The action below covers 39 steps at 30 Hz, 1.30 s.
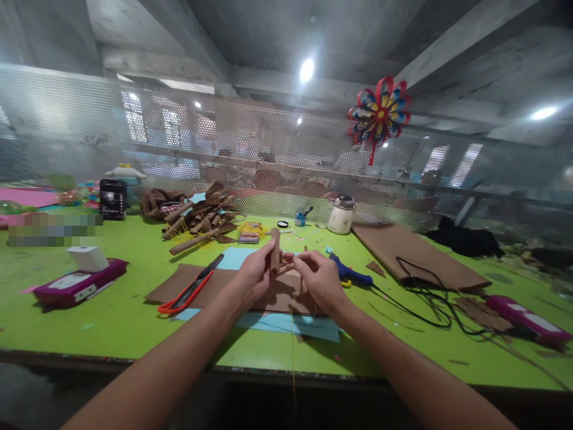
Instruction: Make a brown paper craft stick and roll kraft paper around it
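Mid-bench, nearer the near edge: left hand [255, 275] clenched round a short brown paper roll [275, 249], holding it roughly upright; right hand [320, 280] pinching the roll's lower side with its fingertips; both hands grasping it, nothing released. The roll hangs just above a flat brown paper sheet [188, 280], which lies over a blue sheet [286, 322] on the green bench [111, 322].

Orange-handled scissors [190, 292] lie on the brown sheet just left of the left hand; blue glue gun [351, 276] just right of the right hand, its cable trailing toward the right edge; a heap of similar brown rolls [197, 221] toward the far edge.

My judgement: the roll keeps tight if the left hand's grip stays firm while the right fingertips press along the seam; I'd keep it over the sheet, clear of the glue gun's nozzle; I cannot tell whether the seam is glued.
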Motion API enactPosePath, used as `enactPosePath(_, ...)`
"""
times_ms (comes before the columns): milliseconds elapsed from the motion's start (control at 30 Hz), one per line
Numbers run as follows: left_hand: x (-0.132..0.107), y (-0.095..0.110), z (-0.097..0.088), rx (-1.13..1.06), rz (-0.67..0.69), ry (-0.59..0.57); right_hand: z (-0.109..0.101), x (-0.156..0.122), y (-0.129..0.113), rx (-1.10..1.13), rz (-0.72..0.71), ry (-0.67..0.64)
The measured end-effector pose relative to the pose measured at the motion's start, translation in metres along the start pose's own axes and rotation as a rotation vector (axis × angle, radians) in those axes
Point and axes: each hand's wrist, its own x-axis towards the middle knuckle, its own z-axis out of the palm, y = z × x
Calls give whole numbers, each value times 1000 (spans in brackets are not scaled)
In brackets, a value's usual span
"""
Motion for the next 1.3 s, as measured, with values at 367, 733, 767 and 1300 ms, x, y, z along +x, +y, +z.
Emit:
enactPosePath(367, -8, -1, 3, 31, -32, -160, -30, 13, -11, 716, 377, -270)
enactPosePath(733, -14, 3, 8, 45, -117, -250, -37, 19, 2, 614, 284, -429)
enactPosePath(767, -14, 4, 7, 48, -120, -253, -37, 19, 2, 608, 278, -429)
enactPosePath(1300, -7, 4, -4, 261, -23, -226, -31, 18, 0, 742, 351, -384)
